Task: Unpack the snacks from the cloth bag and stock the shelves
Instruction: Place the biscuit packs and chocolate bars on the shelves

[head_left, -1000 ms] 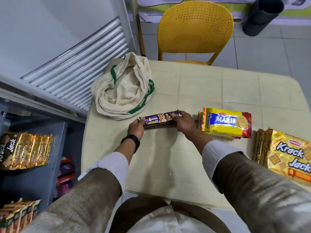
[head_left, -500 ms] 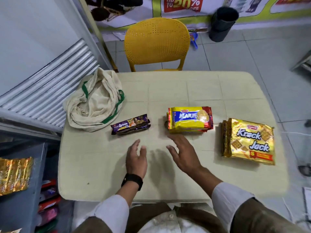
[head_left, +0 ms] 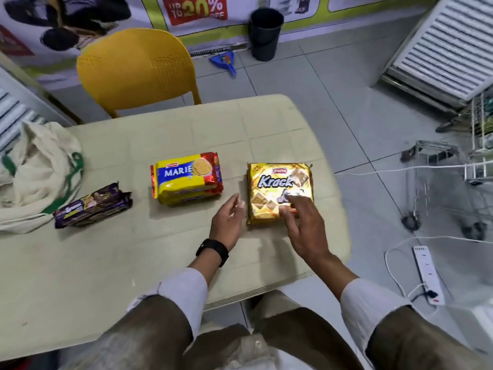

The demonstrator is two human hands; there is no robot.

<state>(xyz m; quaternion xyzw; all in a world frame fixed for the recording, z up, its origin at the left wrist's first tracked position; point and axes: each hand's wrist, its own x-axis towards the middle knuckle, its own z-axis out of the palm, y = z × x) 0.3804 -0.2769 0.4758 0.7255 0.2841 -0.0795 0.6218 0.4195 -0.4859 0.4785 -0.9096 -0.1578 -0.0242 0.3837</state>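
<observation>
Three snack packs lie on the beige table (head_left: 133, 252). A gold Krack Jack pack (head_left: 274, 188) sits near the right edge. A yellow Marie biscuit pack (head_left: 186, 180) is in the middle, and a dark purple biscuit pack (head_left: 93, 209) lies to the left beside the cream cloth bag (head_left: 34, 172) with green handles. My right hand (head_left: 304, 225) hovers over the front of the Krack Jack pack, fingers spread, holding nothing. My left hand (head_left: 228, 222), fingers relaxed, is just left of that pack and holds nothing.
A yellow chair (head_left: 136, 65) stands behind the table. On the floor are a dark bin (head_left: 265, 33), a blue dustpan (head_left: 225, 62), a wire rack (head_left: 453, 180) at the right and a white power strip (head_left: 426, 273) with cables.
Both hands let go of the purple pack, left it by the bag, and moved right to the Krack Jack pack. The view swung right, away from the shelves.
</observation>
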